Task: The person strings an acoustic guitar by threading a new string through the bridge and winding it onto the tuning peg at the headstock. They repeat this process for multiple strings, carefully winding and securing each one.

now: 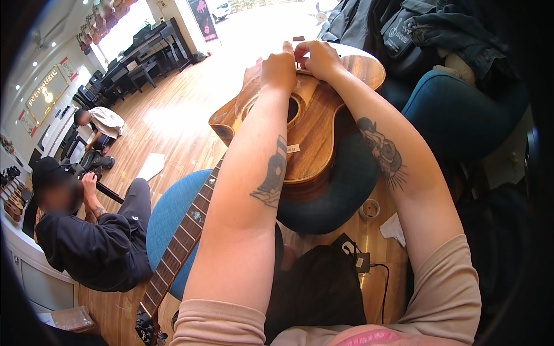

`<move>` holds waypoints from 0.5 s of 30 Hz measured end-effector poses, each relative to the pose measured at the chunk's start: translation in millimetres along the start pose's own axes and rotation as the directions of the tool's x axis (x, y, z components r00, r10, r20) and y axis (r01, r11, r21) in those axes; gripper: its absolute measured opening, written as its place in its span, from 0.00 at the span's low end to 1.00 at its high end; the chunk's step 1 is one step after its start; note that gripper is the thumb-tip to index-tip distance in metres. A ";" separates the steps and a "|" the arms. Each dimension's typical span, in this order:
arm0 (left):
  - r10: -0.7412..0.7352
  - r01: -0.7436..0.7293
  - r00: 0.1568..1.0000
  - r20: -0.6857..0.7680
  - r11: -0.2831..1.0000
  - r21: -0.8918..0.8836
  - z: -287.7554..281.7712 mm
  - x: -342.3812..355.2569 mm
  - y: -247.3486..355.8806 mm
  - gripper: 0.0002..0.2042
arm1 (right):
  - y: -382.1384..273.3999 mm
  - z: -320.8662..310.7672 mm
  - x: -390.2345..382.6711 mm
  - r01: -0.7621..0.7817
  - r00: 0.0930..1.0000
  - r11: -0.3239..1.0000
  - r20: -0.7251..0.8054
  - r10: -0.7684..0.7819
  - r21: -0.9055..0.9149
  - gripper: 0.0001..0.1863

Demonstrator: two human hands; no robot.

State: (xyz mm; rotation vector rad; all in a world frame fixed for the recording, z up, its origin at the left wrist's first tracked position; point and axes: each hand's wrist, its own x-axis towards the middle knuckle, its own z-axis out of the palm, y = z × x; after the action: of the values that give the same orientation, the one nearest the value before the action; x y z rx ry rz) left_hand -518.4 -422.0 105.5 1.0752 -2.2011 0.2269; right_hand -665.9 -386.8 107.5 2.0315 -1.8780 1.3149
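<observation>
While hands touch a guitar, its label shows lettering.

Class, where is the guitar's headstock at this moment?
In the head view, the headstock is at the lower left, just left of the person's left sleeve and below the blue seat.

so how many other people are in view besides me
2: one in dark clothing, left of your guitar neck; another in a light top, farther back. Others may be hidden.
</observation>
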 end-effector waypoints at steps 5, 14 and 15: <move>0.008 -0.011 0.999 0.049 0.998 0.057 -7.7 -3.9 4.2 0.17 | -0.4 -3.0 -1.9 0.015 1.000 0.999 0.028 -0.014 -0.044 0.13; 0.024 -0.022 0.999 -0.034 0.998 0.058 -9.5 -3.4 -0.6 0.12 | -14.3 -7.6 3.3 0.003 0.995 0.996 0.102 0.007 -0.093 0.14; 0.026 -0.025 0.999 -0.037 0.999 0.041 -8.1 -2.3 -1.4 0.12 | -11.6 -4.8 1.9 -0.006 0.997 0.997 0.082 0.012 -0.075 0.13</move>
State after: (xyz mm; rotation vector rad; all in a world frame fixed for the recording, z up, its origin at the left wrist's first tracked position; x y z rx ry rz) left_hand -512.4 -418.0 110.1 1.0571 -2.1858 0.3025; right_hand -658.9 -382.7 117.1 2.0730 -1.9416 1.1608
